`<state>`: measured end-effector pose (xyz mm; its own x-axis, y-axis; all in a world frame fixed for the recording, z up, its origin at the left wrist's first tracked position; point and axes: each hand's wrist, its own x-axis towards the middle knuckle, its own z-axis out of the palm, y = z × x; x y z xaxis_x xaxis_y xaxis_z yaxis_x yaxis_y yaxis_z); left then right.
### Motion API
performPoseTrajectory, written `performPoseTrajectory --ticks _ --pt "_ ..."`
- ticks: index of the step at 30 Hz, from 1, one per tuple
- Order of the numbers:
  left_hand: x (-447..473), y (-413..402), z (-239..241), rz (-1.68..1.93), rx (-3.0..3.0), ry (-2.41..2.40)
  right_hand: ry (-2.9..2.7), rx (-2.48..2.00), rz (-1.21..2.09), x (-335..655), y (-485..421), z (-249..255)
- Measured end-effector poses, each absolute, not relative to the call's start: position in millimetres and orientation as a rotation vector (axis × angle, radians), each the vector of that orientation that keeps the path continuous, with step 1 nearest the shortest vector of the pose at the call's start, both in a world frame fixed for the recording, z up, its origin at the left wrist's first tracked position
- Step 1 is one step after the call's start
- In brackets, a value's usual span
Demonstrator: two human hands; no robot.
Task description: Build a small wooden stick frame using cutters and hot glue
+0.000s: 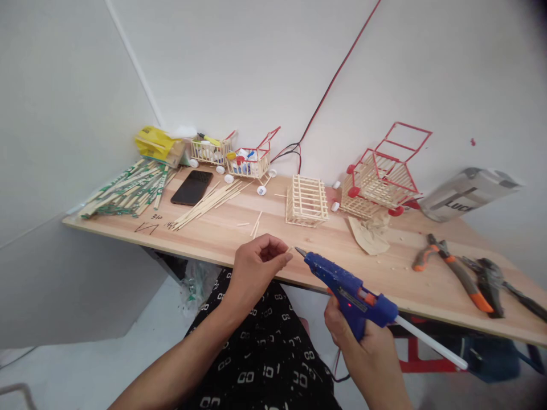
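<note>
My right hand (363, 347) grips a blue hot glue gun (346, 285) by its handle, and a white glue stick (431, 341) sticks out of the back. The metal nozzle points left toward my left hand (260, 262). Thumb and fingers of that hand are pinched on a small piece of wooden stick (290, 249), mostly hidden by the fingertips. The nozzle tip is close to this piece; whether they touch I cannot tell. Just beyond my hands a small slatted stick basket (306, 202) stands on the wooden table (213, 245).
Loose sticks (209, 204), a phone (192, 188) and wrapped chopsticks (128, 191) lie to the left. Small stick carts (250, 165) stand at the back. A red-trimmed cart (378, 179) rests at the right, near pliers (459, 273) and a grey bag (465, 193).
</note>
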<state>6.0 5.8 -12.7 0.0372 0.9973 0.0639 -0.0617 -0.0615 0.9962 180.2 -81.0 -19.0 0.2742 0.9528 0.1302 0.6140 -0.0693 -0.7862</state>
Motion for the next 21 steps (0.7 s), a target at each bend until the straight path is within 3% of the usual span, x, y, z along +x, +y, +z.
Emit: performPoseTrajectory --ticks 21 --pt "6.0 5.9 -17.5 1.27 1.3 1.133 -1.453 -1.773 0.511 179.3 -81.7 -20.5"
